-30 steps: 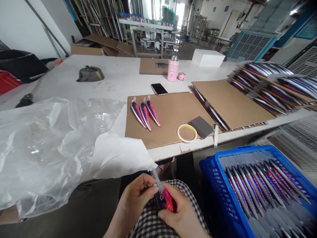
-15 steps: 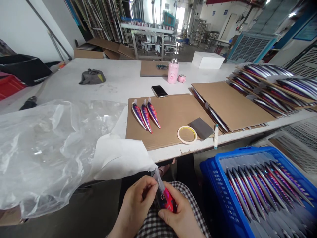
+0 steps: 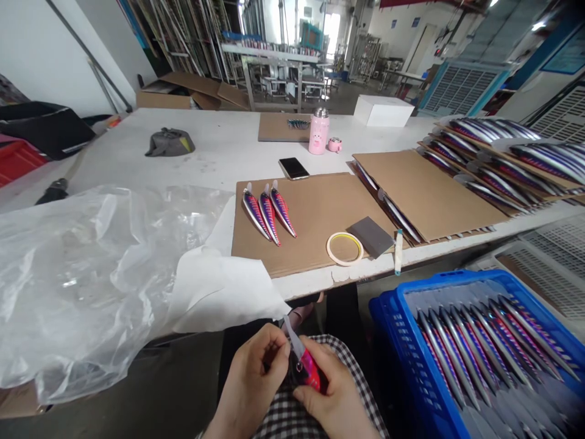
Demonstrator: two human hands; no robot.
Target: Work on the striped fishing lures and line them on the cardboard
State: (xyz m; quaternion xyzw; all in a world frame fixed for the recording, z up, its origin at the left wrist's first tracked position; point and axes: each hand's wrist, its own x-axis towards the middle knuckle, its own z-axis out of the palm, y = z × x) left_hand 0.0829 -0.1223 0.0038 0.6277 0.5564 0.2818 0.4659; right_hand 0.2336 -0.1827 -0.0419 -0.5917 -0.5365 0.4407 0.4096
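Held lure (image 3: 311, 371) has tipped slightly. A blue basket (image 3: 393, 341) contains many lures (image 3: 475, 353); cardboard (image 3: 320, 207) bears three (image 3: 269, 214), finished or not unclear. Over the lap (image 3: 292, 416), the right hand (image 3: 331, 387) grips one, apparently unfinished; left fingers pinch narrowly, contents hidden.

We can read no words or numbers. Two blue signs (image 3: 393, 24) on the far wall (image 3: 403, 38), towards one o'clock, are too small for us.
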